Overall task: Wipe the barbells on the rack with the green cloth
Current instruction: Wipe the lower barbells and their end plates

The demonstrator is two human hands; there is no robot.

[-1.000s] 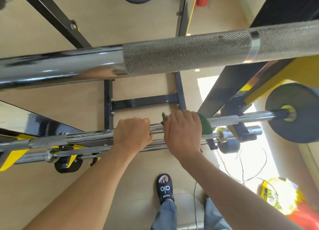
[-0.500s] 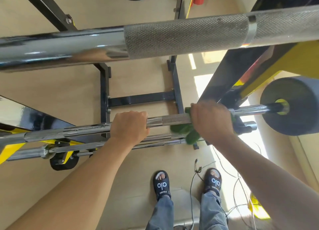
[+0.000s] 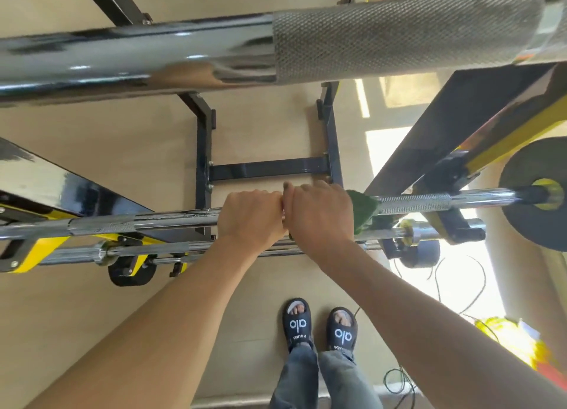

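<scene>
A chrome barbell (image 3: 429,203) lies across the black and yellow rack (image 3: 460,126) at waist height. My left hand (image 3: 250,214) grips its shaft bare. Right beside it, touching, my right hand (image 3: 322,214) grips the same shaft through the green cloth (image 3: 363,207), which sticks out on the hand's right side. A dark weight plate (image 3: 540,221) sits on the bar's right end. Lower barbells (image 3: 147,250) lie just below. A thick knurled barbell (image 3: 399,31) crosses the top of the view, close to the camera.
The rack's black floor frame (image 3: 267,169) lies on the beige floor behind the bars. My feet in black slides (image 3: 319,326) stand below the hands. Thin cables (image 3: 445,273) and a yellow bag (image 3: 515,338) lie on the floor at right.
My right hand slid the green cloth right along the bar toward the plate, then back left until it touches my left hand. The left hand kept its grip.
</scene>
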